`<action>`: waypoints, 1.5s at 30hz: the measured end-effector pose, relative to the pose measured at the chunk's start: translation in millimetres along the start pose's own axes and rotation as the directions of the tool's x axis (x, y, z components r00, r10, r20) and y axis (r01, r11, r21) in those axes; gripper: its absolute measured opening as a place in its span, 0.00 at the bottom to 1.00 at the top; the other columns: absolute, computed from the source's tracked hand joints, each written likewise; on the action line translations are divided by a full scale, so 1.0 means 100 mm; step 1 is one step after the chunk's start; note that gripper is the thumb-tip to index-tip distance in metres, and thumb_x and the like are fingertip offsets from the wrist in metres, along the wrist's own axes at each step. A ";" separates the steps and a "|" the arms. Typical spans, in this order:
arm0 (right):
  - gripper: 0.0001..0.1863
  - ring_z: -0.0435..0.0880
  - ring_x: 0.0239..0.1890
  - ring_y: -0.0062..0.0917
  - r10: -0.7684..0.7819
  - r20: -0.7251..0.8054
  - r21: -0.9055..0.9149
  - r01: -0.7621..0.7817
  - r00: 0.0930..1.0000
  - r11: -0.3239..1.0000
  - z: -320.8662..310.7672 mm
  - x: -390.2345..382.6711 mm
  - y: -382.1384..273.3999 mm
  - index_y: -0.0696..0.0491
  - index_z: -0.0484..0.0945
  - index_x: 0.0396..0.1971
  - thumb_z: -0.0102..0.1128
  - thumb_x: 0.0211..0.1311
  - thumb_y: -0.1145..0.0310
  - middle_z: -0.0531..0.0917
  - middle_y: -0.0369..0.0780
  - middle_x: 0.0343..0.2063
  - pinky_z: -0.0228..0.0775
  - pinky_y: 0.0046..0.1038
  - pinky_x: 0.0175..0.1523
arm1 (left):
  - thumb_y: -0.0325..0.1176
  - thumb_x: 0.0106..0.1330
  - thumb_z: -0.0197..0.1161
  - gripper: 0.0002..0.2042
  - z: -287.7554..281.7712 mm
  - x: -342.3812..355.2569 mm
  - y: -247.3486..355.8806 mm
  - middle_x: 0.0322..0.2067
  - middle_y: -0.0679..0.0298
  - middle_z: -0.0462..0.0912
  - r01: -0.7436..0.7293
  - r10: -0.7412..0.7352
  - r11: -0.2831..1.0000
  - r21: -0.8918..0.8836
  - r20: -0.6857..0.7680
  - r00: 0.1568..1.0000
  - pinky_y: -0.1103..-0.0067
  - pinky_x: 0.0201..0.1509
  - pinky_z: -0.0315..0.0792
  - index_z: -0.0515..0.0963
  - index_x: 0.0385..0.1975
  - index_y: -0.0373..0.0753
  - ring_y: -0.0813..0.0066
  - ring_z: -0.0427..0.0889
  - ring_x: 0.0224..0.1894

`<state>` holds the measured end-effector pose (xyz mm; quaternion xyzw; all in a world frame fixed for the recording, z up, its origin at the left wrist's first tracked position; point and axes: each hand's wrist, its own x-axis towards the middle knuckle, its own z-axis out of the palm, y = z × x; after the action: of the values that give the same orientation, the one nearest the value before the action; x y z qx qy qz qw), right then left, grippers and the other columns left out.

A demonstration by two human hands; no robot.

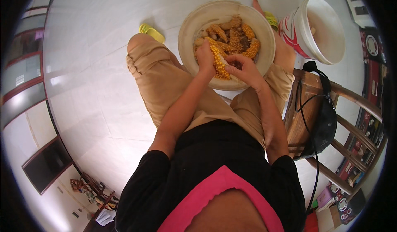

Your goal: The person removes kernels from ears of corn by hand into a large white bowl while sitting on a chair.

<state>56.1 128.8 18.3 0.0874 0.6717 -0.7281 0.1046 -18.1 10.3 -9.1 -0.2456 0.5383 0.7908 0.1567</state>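
Observation:
A partly shelled corn cob (pixel 218 61) with yellow kernels is held over a round cream basin (pixel 188 29) between my knees. My left hand (pixel 205 59) is wrapped round the cob's left side. The fingers of my right hand (pixel 245 70) are bent against its right side, where a pale strip shows bare of kernels. Inside the basin lie several more corn cobs (pixel 234 39), some full of kernels and some partly bare. Loose kernels (pixel 222 75) show just below the held cob. The fingertips of my left hand are partly hidden.
A white bucket with red markings (pixel 308 32) stands right of the basin, something pale inside it. Beside my right thigh is a wooden chair (pixel 304 108) with a black bag (pixel 320 128) and a dangling cord. Yellow slippers (pixel 152 33) are on the pale floor (pixel 95 66).

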 end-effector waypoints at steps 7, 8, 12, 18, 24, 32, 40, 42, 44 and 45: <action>0.11 0.70 0.20 0.21 -0.164 -0.115 -0.318 0.121 0.980 0.941 0.07 0.04 0.20 0.60 0.74 0.26 0.51 0.53 0.66 0.73 0.40 0.17 0.62 0.22 0.27 | 0.37 0.58 0.45 0.14 -0.08 0.13 -0.12 0.25 0.62 0.72 -0.007 0.015 0.993 0.117 -0.066 0.998 0.78 0.28 0.64 0.70 0.29 0.30 0.75 0.70 0.25; 0.11 0.70 0.20 0.21 -0.163 -0.121 -0.318 0.117 0.979 0.941 0.05 0.07 0.26 0.60 0.74 0.26 0.51 0.53 0.66 0.73 0.40 0.17 0.62 0.22 0.27 | 0.37 0.58 0.45 0.14 -0.08 0.13 -0.12 0.25 0.62 0.72 -0.004 0.011 0.993 0.120 -0.061 0.998 0.78 0.28 0.64 0.70 0.29 0.30 0.75 0.70 0.25; 0.15 0.70 0.20 0.22 -0.100 -0.174 -0.123 0.079 0.980 0.989 0.02 0.14 0.32 0.61 0.73 0.26 0.49 0.54 0.62 0.73 0.39 0.16 0.61 0.22 0.26 | 0.37 0.58 0.45 0.15 -0.05 0.11 -0.07 0.29 0.61 0.72 0.044 -0.043 0.999 0.019 -0.031 0.999 0.78 0.31 0.66 0.69 0.33 0.30 0.74 0.71 0.29; 0.18 0.68 0.22 0.17 -0.057 -0.076 -0.132 0.046 0.996 0.990 0.00 0.11 0.22 0.62 0.73 0.25 0.49 0.54 0.58 0.72 0.36 0.17 0.59 0.20 0.26 | 0.38 0.57 0.48 0.15 -0.04 0.08 0.02 0.32 0.62 0.72 0.178 -0.181 0.982 -0.059 -0.052 0.982 0.79 0.33 0.68 0.67 0.38 0.32 0.74 0.72 0.32; 0.17 0.64 0.19 0.15 0.026 -0.025 -0.003 -0.026 0.999 1.000 0.06 0.11 0.21 0.61 0.72 0.22 0.50 0.53 0.58 0.69 0.34 0.15 0.57 0.20 0.24 | 0.37 0.58 0.48 0.11 0.04 -0.01 0.05 0.24 0.61 0.73 0.122 -0.122 0.992 0.011 0.054 0.991 0.79 0.23 0.68 0.68 0.29 0.34 0.74 0.73 0.23; 0.15 0.61 0.20 0.14 -0.065 -0.033 -0.036 0.063 0.997 0.997 0.07 0.11 0.34 0.60 0.69 0.19 0.49 0.55 0.63 0.65 0.31 0.14 0.55 0.20 0.23 | 0.38 0.58 0.48 0.11 0.11 -0.09 0.13 0.14 0.63 0.70 0.157 -0.157 0.988 0.001 0.006 0.988 0.81 0.16 0.65 0.68 0.24 0.36 0.75 0.70 0.14; 0.14 0.62 0.19 0.14 -0.055 -0.080 -0.067 0.050 0.995 0.997 0.18 0.09 0.17 0.61 0.69 0.20 0.47 0.55 0.64 0.65 0.32 0.14 0.56 0.19 0.24 | 0.39 0.58 0.50 0.11 0.07 -0.06 0.09 0.19 0.65 0.70 -0.034 0.020 0.992 0.122 0.106 0.994 0.82 0.19 0.66 0.68 0.24 0.36 0.78 0.71 0.18; 0.13 0.62 0.20 0.13 -0.074 -0.045 -0.109 0.069 0.996 0.992 0.17 0.09 0.18 0.59 0.70 0.22 0.47 0.56 0.64 0.66 0.31 0.15 0.56 0.18 0.25 | 0.39 0.58 0.50 0.11 0.05 -0.03 0.06 0.18 0.65 0.70 -0.042 0.030 0.992 0.118 0.104 0.994 0.82 0.19 0.65 0.68 0.24 0.36 0.78 0.71 0.17; 0.12 0.62 0.21 0.12 -0.092 -0.013 -0.150 0.089 0.996 0.985 0.14 0.09 0.21 0.58 0.71 0.24 0.46 0.57 0.64 0.68 0.29 0.16 0.57 0.16 0.26 | 0.39 0.57 0.51 0.11 0.06 -0.04 0.06 0.17 0.65 0.70 -0.050 0.038 0.992 0.115 0.104 0.994 0.82 0.19 0.65 0.68 0.23 0.36 0.78 0.71 0.17; 0.13 0.63 0.21 0.13 -0.050 -0.049 -0.098 0.045 0.998 0.994 0.13 0.09 0.25 0.59 0.71 0.24 0.46 0.57 0.64 0.68 0.32 0.16 0.57 0.18 0.26 | 0.39 0.57 0.51 0.11 0.07 -0.06 0.08 0.17 0.66 0.70 -0.005 -0.004 0.996 0.084 0.104 0.995 0.82 0.18 0.65 0.68 0.23 0.37 0.78 0.70 0.16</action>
<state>54.3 113.8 -7.3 0.0849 0.7107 -0.6944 0.0743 -19.0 14.4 2.3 -0.1970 0.5624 0.7791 0.1947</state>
